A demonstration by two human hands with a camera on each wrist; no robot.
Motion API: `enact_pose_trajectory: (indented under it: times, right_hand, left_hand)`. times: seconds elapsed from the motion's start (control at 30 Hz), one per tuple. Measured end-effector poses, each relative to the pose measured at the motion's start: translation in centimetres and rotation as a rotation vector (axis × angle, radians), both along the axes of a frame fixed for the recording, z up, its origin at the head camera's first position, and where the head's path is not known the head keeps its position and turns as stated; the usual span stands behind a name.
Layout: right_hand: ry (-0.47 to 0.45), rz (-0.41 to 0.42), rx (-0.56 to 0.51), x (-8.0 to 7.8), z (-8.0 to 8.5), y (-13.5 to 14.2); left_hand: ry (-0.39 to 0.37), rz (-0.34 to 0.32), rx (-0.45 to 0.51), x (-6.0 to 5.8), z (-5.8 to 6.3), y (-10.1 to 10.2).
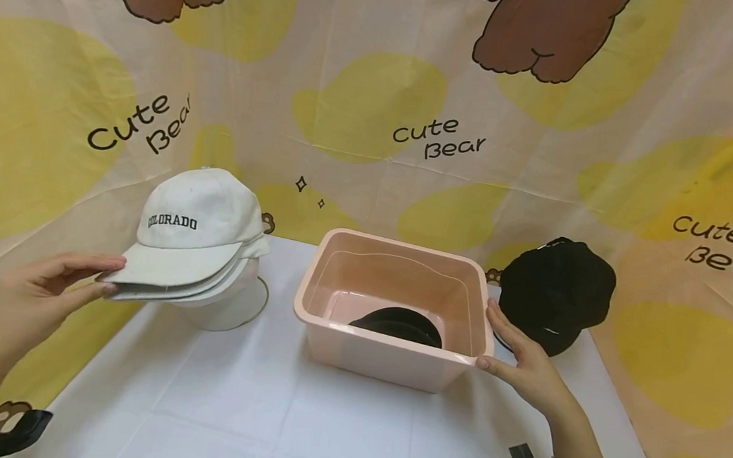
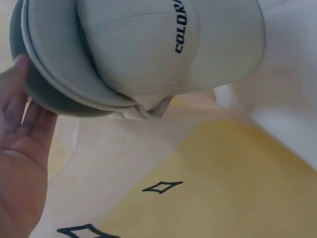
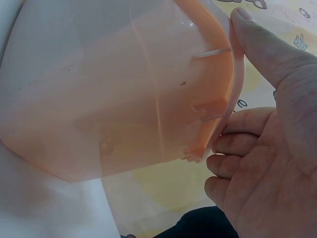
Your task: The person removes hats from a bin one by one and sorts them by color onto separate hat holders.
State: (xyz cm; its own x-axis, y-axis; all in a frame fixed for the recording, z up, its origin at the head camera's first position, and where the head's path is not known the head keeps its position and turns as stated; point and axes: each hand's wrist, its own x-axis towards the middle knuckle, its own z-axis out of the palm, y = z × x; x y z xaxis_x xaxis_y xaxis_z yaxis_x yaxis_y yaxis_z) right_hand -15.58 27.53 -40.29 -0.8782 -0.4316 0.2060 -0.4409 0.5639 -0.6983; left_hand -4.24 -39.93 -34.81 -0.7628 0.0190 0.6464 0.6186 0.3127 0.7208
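Observation:
A white cap [image 1: 202, 210] lettered COLORADO tops a stack of pale caps on a white stand [image 1: 227, 311] at the left. My left hand [image 1: 45, 295] pinches the stacked brims at their front left edge, fingers above and thumb below. In the left wrist view, the hand [image 2: 25, 153] meets the brims' edge. A pink plastic bin [image 1: 383, 361] stands in the middle. My right hand [image 1: 532, 372] holds its right rim, with the thumb at the front corner. The right wrist view has the bin's outer wall [image 3: 124, 99] beside that hand [image 3: 282, 134].
Inside the bin lies a curved black thing [image 1: 401, 324], its lower part hidden by the front wall. A black cap [image 1: 556, 292] sits right of the bin, past my right hand. White cloth [image 1: 233, 404] covers the table. Behind hangs a printed curtain [image 1: 362, 115].

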Motion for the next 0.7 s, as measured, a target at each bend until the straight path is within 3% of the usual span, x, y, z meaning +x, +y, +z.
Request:
enact_pose_trajectory:
  times: [0.17,0.3,0.5,0.7]
  right_hand:
    - [-0.002,-0.006,0.004,0.0,0.0,-0.1]
    - [-0.006,-0.005,0.002,-0.1,0.0,-0.1]
    - [-0.009,-0.004,0.001,0.0,-0.1,-0.1]
    - [-0.003,0.002,-0.001,-0.2,-0.1,0.0]
  left_hand:
    - [-0.156,0.157,-0.209,0.7,1.4,0.2]
    - [-0.231,0.237,-0.302,0.7,2.7,0.6]
    - [-0.269,0.256,-0.252,-0.3,4.7,1.5]
    - [-0.312,0.246,-0.190,-1.5,5.9,2.3]
